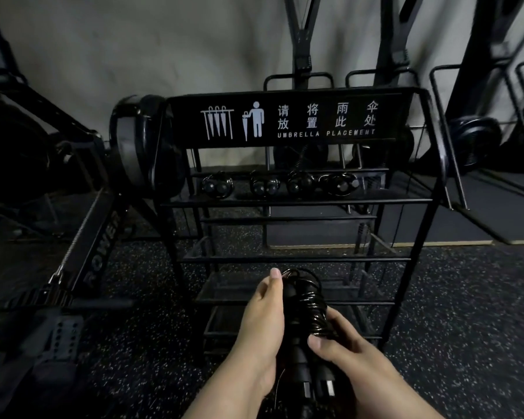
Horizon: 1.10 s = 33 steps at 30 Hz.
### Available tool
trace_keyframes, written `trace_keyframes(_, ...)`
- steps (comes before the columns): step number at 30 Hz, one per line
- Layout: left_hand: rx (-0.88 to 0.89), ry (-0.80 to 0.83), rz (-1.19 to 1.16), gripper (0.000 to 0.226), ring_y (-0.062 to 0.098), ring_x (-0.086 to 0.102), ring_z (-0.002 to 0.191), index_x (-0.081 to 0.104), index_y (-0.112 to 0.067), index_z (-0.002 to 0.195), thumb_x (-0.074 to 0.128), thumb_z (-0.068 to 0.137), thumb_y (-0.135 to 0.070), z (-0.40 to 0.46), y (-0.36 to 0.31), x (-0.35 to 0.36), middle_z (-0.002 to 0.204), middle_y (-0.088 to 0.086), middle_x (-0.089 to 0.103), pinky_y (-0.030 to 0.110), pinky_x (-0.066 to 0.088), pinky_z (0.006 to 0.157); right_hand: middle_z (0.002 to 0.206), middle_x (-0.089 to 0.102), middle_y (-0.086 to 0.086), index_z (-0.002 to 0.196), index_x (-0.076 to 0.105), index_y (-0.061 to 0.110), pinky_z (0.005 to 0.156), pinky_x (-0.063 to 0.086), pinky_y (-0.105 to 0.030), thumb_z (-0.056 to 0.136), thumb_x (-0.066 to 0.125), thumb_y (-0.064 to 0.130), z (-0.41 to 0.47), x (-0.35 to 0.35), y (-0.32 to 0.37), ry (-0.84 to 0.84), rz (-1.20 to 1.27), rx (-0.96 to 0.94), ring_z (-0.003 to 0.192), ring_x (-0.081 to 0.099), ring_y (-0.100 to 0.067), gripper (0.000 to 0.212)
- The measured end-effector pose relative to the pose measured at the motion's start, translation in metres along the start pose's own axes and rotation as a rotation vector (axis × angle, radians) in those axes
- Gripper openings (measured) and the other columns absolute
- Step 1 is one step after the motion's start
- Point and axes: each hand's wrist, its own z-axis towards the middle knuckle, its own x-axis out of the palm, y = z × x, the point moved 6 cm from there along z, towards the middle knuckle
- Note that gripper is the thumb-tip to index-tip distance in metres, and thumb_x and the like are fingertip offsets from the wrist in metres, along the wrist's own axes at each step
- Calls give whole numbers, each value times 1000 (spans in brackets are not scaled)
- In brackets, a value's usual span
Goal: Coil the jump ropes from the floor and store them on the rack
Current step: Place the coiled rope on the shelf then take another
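Item 1: jump rope, black. You held it low in front of the rack, its two handles side by side and pointing down toward you, the thin cord wound in tight turns around their upper part, with a loose loop standing above the top end.

Item 2: your left hand. It lay along the left side of the bundle, thumb stretched up toward the loop, fingers curled behind the handles and mostly hidden.

Item 3: your right hand. It gripped the right side of the bundle, thumb pressed across the lower turns of cord, fingers wrapped around the wound section. Both hands were close together, clamped on the same rope.

Item 4: rack, black metal, several tiers of bars, with a top panel reading "UMBRELLA PLACEMENT" beside pictograms and Chinese characters. It stood on the dark speckled floor, just beyond your hands.

Item 5: stored ropes. Four coiled bundles sat in a row on an upper tier, handle ends facing you.

Item 6: rowing machine, to the left of the rack, its rail marked "POWER" and its round black flywheel housing near the rack's upper left corner.

Item 7: further black frames, leaning against the pale wall behind and to the right.
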Motion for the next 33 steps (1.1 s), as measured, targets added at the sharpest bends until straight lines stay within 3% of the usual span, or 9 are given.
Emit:
trace_keyframes(4,24,57,50,49,12,66,111,68,-45,118,40,92,-75,4,-20,26,118,-10,71,37,52,100,98,79,-12,115,68,17,58,60,-26,72,70,2,-3,-14,27,-11,72,-36,80,77,-22,46)
trace_keyframes(8,164,66,68,64,14,63,121,71,-48,114,43,76,-91,26,-43,39,126,-9,71,49,45,111,104,77,-18,119,67,18,60,60,-38,76,68,5,7,-35,73,-18,155,-106,79,76,-29,45)
trace_keyframes(11,261,33,73,45,13,70,110,68,-38,115,43,95,-69,44,-65,35,116,-4,75,47,53,102,93,75,-13,115,65,12,56,59,-36,83,64,7,33,-64,127,-95,120,-210,68,72,-18,32)
trace_keyframes(14,335,4,67,36,12,73,99,66,-27,117,41,104,-50,65,-79,22,108,0,76,41,60,91,107,74,-16,121,62,6,75,63,-47,93,65,11,81,-96,187,-223,32,-261,85,74,-22,29)
trace_keyframes(16,352,-11,54,33,14,74,98,67,-27,114,42,106,-47,73,-81,14,106,0,76,41,60,89,115,72,-19,114,64,4,73,63,-44,95,67,13,115,-110,216,-288,-11,-240,91,74,-26,22)
trace_keyframes(20,323,-21,26,34,16,75,95,68,-25,113,43,105,-46,88,-74,1,102,1,77,42,61,89,100,68,-16,98,58,6,58,57,-37,99,62,11,172,-126,240,-381,-139,-140,84,70,-27,6)
trace_keyframes(25,310,-24,-2,34,17,76,88,70,-23,110,45,104,-46,101,-66,-7,95,1,79,41,61,84,107,63,-18,101,55,4,72,53,-37,101,56,7,210,-144,236,-413,-242,-31,91,64,-29,3)
trace_keyframes(28,315,-26,3,35,18,76,87,71,-24,109,45,104,-47,106,-63,-10,92,-1,79,40,60,81,105,66,-17,97,59,3,77,61,-40,100,60,8,221,-148,238,-392,-340,-1,90,65,-26,6)
trace_keyframes(33,309,-29,-3,35,22,76,87,71,-23,108,46,104,-46,109,-59,-10,91,2,79,39,60,78,92,65,-13,101,63,3,50,60,-33,99,64,11,230,-164,246,-584,-665,-88,79,64,-22,9)
